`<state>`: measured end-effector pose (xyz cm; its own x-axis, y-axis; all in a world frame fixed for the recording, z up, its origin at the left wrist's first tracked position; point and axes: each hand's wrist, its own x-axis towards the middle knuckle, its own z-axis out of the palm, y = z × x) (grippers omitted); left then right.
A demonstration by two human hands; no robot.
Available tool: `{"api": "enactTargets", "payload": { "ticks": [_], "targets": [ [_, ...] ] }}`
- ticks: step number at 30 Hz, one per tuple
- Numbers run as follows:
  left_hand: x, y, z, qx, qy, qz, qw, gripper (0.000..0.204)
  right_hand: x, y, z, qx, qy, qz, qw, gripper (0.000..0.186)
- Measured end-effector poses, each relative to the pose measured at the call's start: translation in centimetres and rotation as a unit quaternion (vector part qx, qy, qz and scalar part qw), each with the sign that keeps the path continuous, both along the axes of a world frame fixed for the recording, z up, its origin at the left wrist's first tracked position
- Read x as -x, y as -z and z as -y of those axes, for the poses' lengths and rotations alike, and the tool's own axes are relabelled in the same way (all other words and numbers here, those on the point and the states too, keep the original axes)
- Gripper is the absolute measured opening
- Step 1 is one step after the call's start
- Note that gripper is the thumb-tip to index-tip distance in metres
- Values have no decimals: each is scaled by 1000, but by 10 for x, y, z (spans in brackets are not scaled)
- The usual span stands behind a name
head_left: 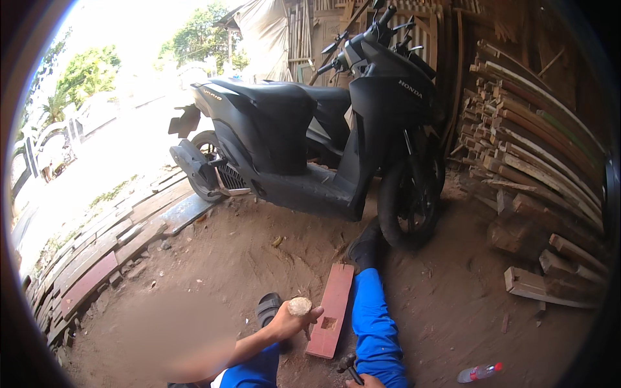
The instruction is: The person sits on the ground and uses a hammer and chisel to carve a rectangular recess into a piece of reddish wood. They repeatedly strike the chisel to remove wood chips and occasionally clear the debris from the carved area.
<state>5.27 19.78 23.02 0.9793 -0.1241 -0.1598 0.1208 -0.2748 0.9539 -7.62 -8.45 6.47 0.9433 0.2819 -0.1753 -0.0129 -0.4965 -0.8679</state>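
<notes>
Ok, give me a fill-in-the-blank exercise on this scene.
The left hand holds a tool whose pale top is ____ in outline.
The right hand grips a dark-headed striking tool, a ____.
The reddish plank lies between the person's two ____.
The bottle on the ground has a cap coloured ____.
Missing words: round; hammer; legs; red.

Past the sandal (267, 308) beside the left hand (289, 323) at lower centre, open dirt (252, 242) runs up to the motor scooter (272, 136) blocking upper centre. Rightward, the red board (337, 288) and the outstretched blue trouser leg (374, 310) stand in the way. Beyond, free dirt reaches the timber stack (533, 139), far right, and a bottle (479, 373), lower right.
</notes>
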Motion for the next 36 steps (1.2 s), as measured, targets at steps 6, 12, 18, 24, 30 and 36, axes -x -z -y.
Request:
{"api": "enactTargets", "payload": {
  "ticks": [6, 12, 18, 24, 30, 36],
  "targets": [
    [16, -4, -2, 83, 205, 70, 973, 26, 13, -127, -9, -27, 84, -42, 995, 34],
    [37, -9, 16, -78, 314, 122, 938, 69, -1, -213, -43, -146, 92, -59, 983, 45],
    [61, -62, 51, -64, 358, 158, 918, 85, -2, -225, -47, -244, 97, -31, 964, 41],
    [71, -63, 84, -82, 388, 336, 855, 38, 2, -240, -44, -257, 150, 43, 954, 36],
    [62, -72, 122, 11, 343, 284, 895, 61, -19, -253, -13, -201, 159, 145, 956, 31],
    [52, -88, 127, 99, 242, 285, 922, 92, -30, -300, 13, -106, 213, 214, 948, 37]
  ]
}}
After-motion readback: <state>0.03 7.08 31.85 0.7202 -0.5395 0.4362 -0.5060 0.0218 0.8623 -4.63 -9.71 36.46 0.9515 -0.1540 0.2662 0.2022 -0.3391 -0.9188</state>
